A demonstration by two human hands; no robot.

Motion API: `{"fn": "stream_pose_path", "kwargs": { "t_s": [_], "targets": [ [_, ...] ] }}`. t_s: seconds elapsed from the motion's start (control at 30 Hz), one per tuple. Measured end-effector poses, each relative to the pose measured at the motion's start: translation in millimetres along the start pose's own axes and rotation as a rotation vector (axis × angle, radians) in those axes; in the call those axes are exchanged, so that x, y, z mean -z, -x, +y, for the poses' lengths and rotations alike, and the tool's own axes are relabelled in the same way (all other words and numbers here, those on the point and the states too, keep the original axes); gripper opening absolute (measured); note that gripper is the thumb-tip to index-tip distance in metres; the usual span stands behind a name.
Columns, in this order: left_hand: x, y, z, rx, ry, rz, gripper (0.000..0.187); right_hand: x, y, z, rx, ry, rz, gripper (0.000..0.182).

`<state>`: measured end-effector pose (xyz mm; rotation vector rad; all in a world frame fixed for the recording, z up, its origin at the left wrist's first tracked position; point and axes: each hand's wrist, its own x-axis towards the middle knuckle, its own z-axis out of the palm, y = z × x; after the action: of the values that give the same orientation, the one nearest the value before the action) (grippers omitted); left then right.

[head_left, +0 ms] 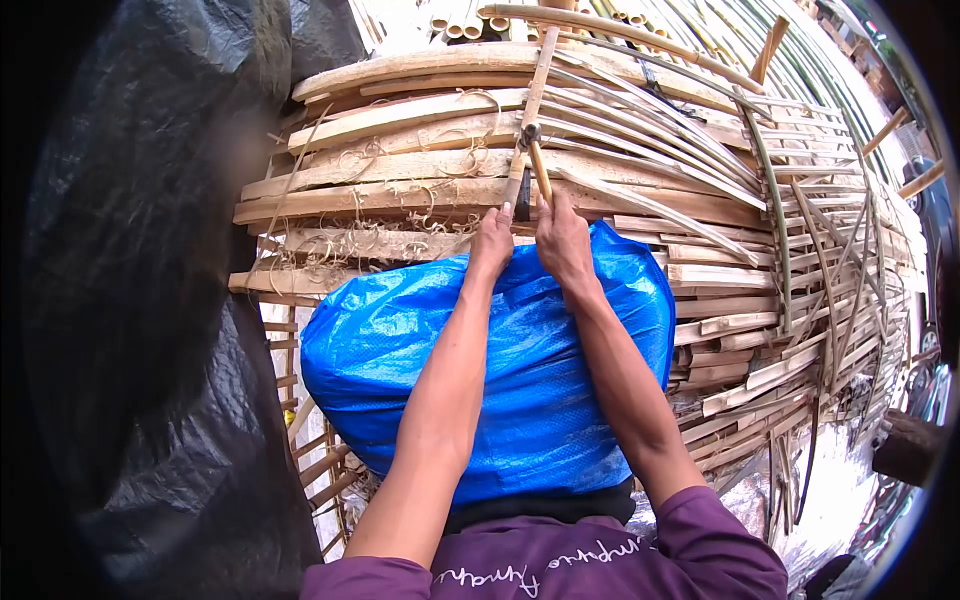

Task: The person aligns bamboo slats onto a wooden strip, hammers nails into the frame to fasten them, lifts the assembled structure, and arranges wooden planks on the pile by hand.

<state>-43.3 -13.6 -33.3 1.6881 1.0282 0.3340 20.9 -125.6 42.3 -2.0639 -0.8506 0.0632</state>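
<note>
My left hand (492, 240) is closed around the near end of a bamboo strip (541, 75), which points away from me across the slatted surface. Close beside it, my right hand (563, 238) grips a slim wooden handle (541, 172). The handle's far end meets a dark fitting (531, 131) on the strip; I cannot tell what kind of tool it is. A short black piece (523, 196) shows between the two hands. Over my lap lies a blue plastic sheet (400, 350), beneath both forearms.
Split bamboo slats (400, 165) form the surface ahead, with curled shavings (375, 155) on their left part. Thin loose strips (650, 130) lie to the right, near a bamboo lattice (825, 260). Black sheeting (150, 300) hangs at left. Cut bamboo poles (470, 28) lie at the back.
</note>
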Motion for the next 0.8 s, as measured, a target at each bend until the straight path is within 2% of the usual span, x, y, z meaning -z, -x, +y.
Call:
{"fn": "stream_pose_path", "kwargs": {
  "t_s": [0.03, 0.1, 0.17, 0.23, 0.3, 0.37, 0.43, 0.5, 0.6, 0.7, 0.8],
  "targets": [
    [-3.3, -8.1, -9.5, 0.002, 0.002, 0.005, 0.049, 6.7, -1.8, -11.7, 0.004, -0.001, -0.004, 0.019],
    [-9.5, -19.7, -28.9, -0.15, 0.059, 0.047, 0.04, 22.3, -0.4, -34.9, 0.05, -0.259, 0.112, 0.02],
    [-8.5, -18.8, -28.4, -0.152, 0.042, 0.056, 0.04, 28.6, 0.7, -46.1, 0.064, -0.323, 0.195, 0.02],
    [-7.3, -12.9, -26.4, -0.149, 0.025, 0.062, 0.04, 13.3, -0.4, -29.2, 0.088, -0.244, 0.21, 0.022],
    [-4.3, -10.3, -15.8, -0.078, 0.0, 0.028, 0.049, 5.9, -3.0, -14.4, -0.068, -0.005, -0.055, 0.021],
    [-2.4, -7.4, -3.6, -0.067, -0.003, 0.026, 0.049, 3.1, -9.4, -10.2, -0.071, 0.002, -0.033, 0.024],
    [-1.5, -3.2, -5.8, -0.014, -0.004, 0.015, 0.049, 10.0, -5.8, -21.1, -0.095, -0.148, 0.006, 0.023],
    [-0.3, -4.0, -7.7, -0.01, -0.007, 0.03, 0.049, 14.9, -2.9, -27.4, -0.037, -0.153, 0.086, 0.021],
    [-2.1, -2.6, -5.6, -0.004, 0.009, 0.011, 0.049, 13.5, 1.3, -21.5, -0.079, -0.16, 0.024, 0.021],
    [-2.0, -2.7, -4.2, -0.008, -0.002, 0.023, 0.049, 2.0, 0.5, -10.4, -0.056, -0.03, -0.009, 0.022],
    [-2.7, -3.2, -6.8, -0.03, 0.003, 0.038, 0.05, 16.7, -1.7, -33.8, -0.018, -0.22, 0.097, 0.025]
  ]
}}
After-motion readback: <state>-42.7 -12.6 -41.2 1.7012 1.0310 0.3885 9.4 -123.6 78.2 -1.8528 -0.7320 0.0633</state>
